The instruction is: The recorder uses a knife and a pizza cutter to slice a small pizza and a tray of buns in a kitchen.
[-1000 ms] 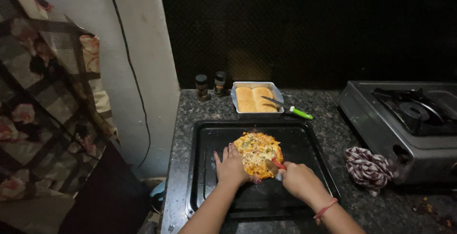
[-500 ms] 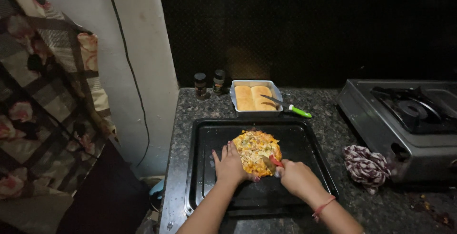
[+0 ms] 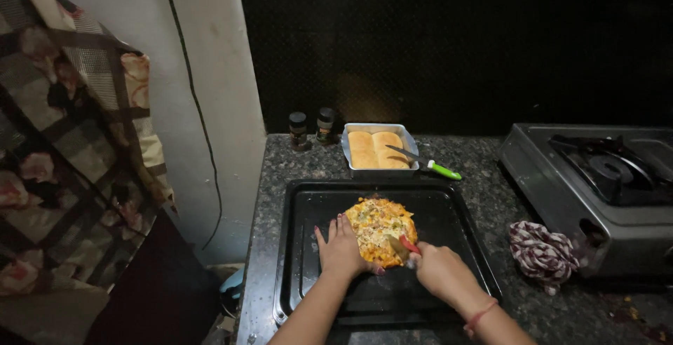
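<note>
A dark speckled stone counter (image 3: 484,177) is seen. On it are laid a black tray (image 3: 449,212), a bread tin (image 3: 378,170), two jars (image 3: 312,127), a stove (image 3: 596,191) and a cloth (image 3: 543,254).

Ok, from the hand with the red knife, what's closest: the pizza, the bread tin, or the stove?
From the right hand:
1. Pizza, right beside it on the black tray.
2. Bread tin, behind the tray.
3. Stove, far right; a near call with the tin.

My left hand (image 3: 341,250) lies flat, palm down, fingers spread and pointing away from me. Just to its right, my right hand (image 3: 436,269) is curled closed in a grip, wrist bent inward.
</note>
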